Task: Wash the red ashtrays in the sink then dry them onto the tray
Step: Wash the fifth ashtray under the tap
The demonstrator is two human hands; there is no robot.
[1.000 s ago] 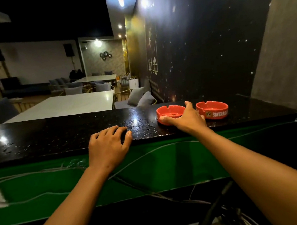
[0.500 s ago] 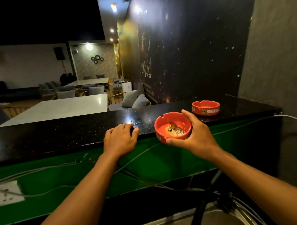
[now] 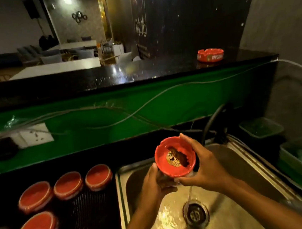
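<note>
Both hands hold one red ashtray (image 3: 175, 156) over the sink (image 3: 244, 160), tilted toward the camera with its bowl facing up. The right hand (image 3: 202, 166) wraps the far and right rim, fingers curled around it; the left hand (image 3: 153, 181) cups it from below and left, thumb up against the near rim, fingers hidden beneath. Contents: a dark brown smear and a pale gold patch, likely ash residue over a printed mark, though too blurred to be sure. A thin stream of water (image 3: 189, 192) falls past the right hand toward the drain (image 3: 196, 215) at the sink's bottom. Risks, as a judgement: wet glazed ceramic is slick, and a slip would drop it onto the steel basin and chip it; tipping the residue out could clog the drain; rinsing at this tilt could splash dirty water left of the sink. There, on the black ribbed tray (image 3: 93, 210), four ashtrays (image 3: 68, 184) lie upside down, seemingly washed already. A second ashtray (image 3: 210, 55) waits on the dark counter (image 3: 105, 76) behind and above the sink, contents not visible. Right of the sink sit a clear tub (image 3: 261, 127) and a green bin (image 3: 301, 165) holding something pale and indistinct.
</note>
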